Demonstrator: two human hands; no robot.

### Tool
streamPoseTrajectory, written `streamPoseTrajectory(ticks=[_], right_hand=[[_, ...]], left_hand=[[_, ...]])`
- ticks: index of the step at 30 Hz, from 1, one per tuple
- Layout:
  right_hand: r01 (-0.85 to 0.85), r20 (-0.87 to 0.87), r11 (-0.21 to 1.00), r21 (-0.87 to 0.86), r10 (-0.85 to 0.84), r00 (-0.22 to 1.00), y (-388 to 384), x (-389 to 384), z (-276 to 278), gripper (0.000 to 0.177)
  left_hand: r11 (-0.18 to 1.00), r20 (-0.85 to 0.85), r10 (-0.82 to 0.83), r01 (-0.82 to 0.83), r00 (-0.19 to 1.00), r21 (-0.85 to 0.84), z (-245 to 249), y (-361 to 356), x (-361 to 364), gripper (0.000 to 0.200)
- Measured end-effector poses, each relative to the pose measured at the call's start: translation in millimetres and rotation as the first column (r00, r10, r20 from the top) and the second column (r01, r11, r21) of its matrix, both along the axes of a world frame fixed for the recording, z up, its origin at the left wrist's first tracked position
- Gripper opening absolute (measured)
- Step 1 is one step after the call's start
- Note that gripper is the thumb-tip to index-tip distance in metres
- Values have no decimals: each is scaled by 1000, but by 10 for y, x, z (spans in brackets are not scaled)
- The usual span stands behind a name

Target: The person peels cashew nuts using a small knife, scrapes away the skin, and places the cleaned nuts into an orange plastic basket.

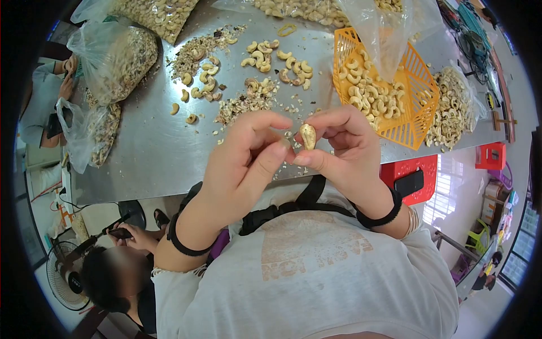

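A single pale cashew nut (308, 137) sits between the thumb and fingers of my right hand (351, 148), held just above the table's near edge. My left hand (243, 161) is beside it, its curled fingers and thumb drawn close together at the nut's left side. A tiny pale fragment (288, 135) shows near those fingertips; whether they grip it I cannot make out. Just beyond my hands lies a pile of broken bits and skins (243, 107). Loose cashews (206, 85) and two more small cashew groups (260, 55) (296, 70) lie farther out on the metal table (141, 181).
An orange basket (419, 116) with whole cashews stands at right, beside a heap of nuts (451, 107). Bags of nuts (127, 62) line the left and far sides. A phone (409, 183) rests on a red stool (432, 169). Another person (116, 277) sits at lower left.
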State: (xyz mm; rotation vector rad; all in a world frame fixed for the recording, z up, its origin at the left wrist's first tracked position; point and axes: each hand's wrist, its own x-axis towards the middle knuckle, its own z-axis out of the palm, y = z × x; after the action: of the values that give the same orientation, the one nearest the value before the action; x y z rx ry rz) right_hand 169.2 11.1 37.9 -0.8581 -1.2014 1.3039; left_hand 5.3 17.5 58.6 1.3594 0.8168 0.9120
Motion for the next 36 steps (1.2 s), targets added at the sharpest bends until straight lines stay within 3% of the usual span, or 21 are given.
streamPoseTrajectory(ticks=[5,7,9,14,16,22,31,33,36], right_hand=[[-18,2,999,51,18,1000,8,2,-30,32],[-40,89,996,80,33,996,1,20,-5,32],[-39,97,996,83,31,995,-6,18,-1,32],[-44,119,997,56,37,992,-21,4,5,33],[-39,24,999,31,39,999,-26,-9,-6,35],[-59,-114,998,-27,55,992,-34,-21,19,35],[-6,33,985,172,0,999,-37,-35,7,32],[7,44,981,192,-16,999,-38,-44,6,31],[15,61,976,216,-28,998,-38,-53,-1,30]], left_hand=[[988,-129,-35,54,991,142,45,-8,-23,32],[981,-158,-47,76,986,178,35,12,-20,33],[912,-226,-26,116,974,394,-11,41,-22,31],[936,-215,20,57,976,347,-8,11,-13,30],[929,-218,30,54,975,367,-14,9,-17,30],[979,-212,18,26,977,200,46,-44,-29,34],[960,-250,51,22,967,280,26,-71,-28,37],[862,-317,139,43,938,506,0,-58,-24,38],[780,-339,221,43,915,624,-4,-59,-8,38]])
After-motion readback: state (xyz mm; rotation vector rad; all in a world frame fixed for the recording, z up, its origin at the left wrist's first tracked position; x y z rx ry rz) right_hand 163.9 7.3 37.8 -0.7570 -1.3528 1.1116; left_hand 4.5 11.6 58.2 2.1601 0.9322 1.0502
